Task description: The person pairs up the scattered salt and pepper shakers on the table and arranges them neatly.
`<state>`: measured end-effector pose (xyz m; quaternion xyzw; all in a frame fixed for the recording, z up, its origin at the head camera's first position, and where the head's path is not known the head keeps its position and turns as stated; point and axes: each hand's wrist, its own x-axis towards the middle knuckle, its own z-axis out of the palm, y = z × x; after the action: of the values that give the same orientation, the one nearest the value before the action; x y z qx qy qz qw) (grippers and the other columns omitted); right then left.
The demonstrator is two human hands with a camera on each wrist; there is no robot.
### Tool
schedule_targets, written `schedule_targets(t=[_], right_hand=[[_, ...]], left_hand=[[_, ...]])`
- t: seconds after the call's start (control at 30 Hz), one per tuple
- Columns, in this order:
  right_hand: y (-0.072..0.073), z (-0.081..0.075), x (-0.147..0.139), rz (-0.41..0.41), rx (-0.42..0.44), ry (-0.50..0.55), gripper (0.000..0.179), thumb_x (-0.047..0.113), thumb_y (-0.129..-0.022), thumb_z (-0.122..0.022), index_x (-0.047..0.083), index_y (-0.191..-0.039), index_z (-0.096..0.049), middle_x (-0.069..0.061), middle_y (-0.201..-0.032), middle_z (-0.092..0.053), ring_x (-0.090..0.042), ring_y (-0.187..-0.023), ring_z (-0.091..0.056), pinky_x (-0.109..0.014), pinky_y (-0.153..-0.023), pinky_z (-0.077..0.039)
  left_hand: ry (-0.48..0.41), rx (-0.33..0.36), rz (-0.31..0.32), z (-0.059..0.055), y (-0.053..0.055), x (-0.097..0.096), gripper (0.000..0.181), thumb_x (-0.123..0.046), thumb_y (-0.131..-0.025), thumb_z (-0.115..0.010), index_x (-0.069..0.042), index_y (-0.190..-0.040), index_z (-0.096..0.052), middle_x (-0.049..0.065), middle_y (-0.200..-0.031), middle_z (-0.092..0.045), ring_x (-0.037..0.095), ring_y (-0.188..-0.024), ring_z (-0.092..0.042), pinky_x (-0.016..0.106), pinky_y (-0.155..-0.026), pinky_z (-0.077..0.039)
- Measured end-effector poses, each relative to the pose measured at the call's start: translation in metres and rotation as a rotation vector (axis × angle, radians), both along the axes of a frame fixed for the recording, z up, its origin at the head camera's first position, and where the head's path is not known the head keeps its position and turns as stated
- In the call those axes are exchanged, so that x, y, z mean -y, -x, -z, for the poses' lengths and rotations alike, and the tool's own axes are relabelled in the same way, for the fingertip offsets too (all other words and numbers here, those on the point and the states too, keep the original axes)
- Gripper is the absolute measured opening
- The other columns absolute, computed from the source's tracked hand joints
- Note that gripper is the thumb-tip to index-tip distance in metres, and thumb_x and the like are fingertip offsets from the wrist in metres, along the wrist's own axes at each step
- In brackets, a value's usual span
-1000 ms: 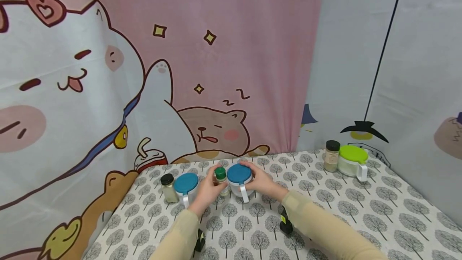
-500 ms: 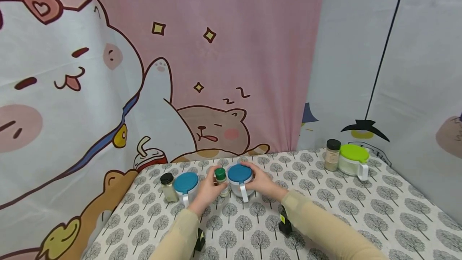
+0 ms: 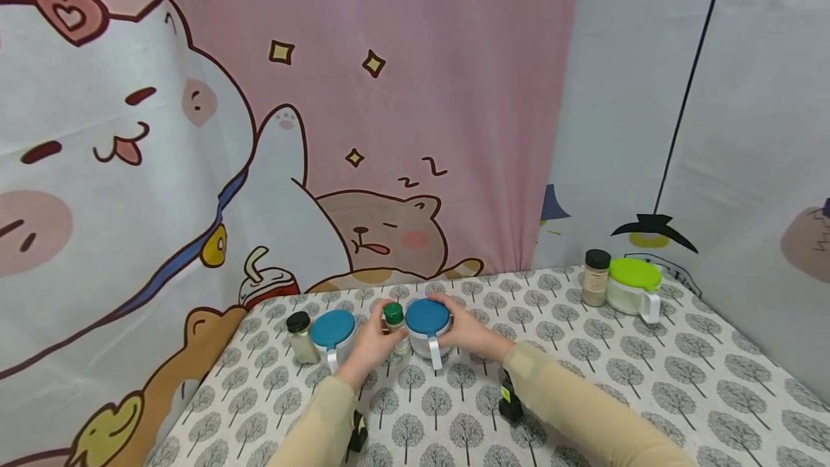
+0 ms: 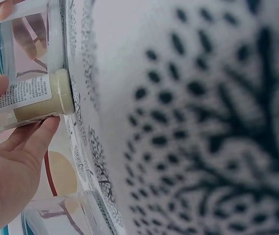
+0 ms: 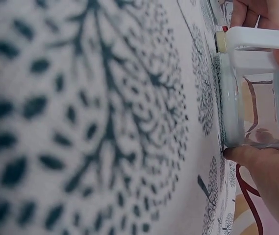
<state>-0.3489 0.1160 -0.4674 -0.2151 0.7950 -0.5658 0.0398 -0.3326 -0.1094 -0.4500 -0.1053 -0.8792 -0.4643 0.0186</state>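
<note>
Around a small spice bottle with a green cap [image 3: 393, 313] curl the fingers and thumb of my left hand [image 3: 369, 347]. In the left wrist view, the bottle's white label and tan contents [image 4: 34, 100] show, and its base stands on the cloth. My right hand [image 3: 472, 330] grips a clear seasoning jar with a blue lid [image 3: 427, 316] and a white handle, close beside the bottle. The right wrist view shows fingers along the side of this jar [image 5: 232, 103], low near the cloth. Part of the jar's far side is hidden by the fingers.
Left of my left hand stand a second blue-lidded jar [image 3: 333, 330] and a black-capped bottle [image 3: 301, 337]. At the back right are another black-capped bottle [image 3: 595, 278] and a green-lidded jar [image 3: 634, 285]. A tree-print cloth [image 3: 454, 409] covers the table; a printed curtain [image 3: 454, 92] hangs behind.
The blue-lidded jar in my right hand has shifted slightly left and nearer to me, closer to the green-capped bottle. My left hand stays on the bottle.
</note>
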Motion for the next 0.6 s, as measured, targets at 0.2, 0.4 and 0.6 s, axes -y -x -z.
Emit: schedule_targets(t=[0.2, 0.4, 0.6], right_hand=[[-0.003, -0.002, 0.001, 0.021, 0.012, -0.044, 0.099, 0.018, -0.072, -0.087, 0.021, -0.152, -0.028, -0.017, -0.147, -0.037, -0.039, -0.130, -0.041, -0.056, -0.103, -0.035], [-0.006, -0.004, -0.001, 0.023, 0.032, -0.064, 0.105, 0.018, -0.072, -0.087, 0.023, -0.155, -0.022, -0.020, -0.147, -0.038, -0.041, -0.130, -0.040, -0.059, -0.103, -0.033], [-0.002, -0.001, -0.010, -0.053, 0.039, -0.032, 0.106, 0.016, -0.074, -0.085, 0.021, -0.156, -0.017, -0.021, -0.147, -0.038, -0.042, -0.131, -0.039, -0.060, -0.103, -0.032]], left_hand=[[-0.008, 0.006, -0.002, 0.000, -0.001, 0.000, 0.065, -0.019, -0.089, -0.071, -0.019, -0.143, -0.036, 0.011, -0.110, -0.062, 0.022, -0.090, -0.059, 0.037, -0.070, -0.050], [0.024, 0.001, -0.014, -0.003, -0.002, -0.003, 0.074, -0.018, -0.086, -0.072, -0.014, -0.149, -0.032, 0.012, -0.101, -0.063, 0.021, -0.085, -0.060, 0.038, -0.070, -0.050], [0.028, 0.016, -0.027, -0.012, -0.006, -0.007, 0.079, -0.018, -0.085, -0.070, -0.018, -0.151, -0.029, 0.019, -0.120, -0.059, 0.027, -0.093, -0.059, 0.042, -0.074, -0.049]])
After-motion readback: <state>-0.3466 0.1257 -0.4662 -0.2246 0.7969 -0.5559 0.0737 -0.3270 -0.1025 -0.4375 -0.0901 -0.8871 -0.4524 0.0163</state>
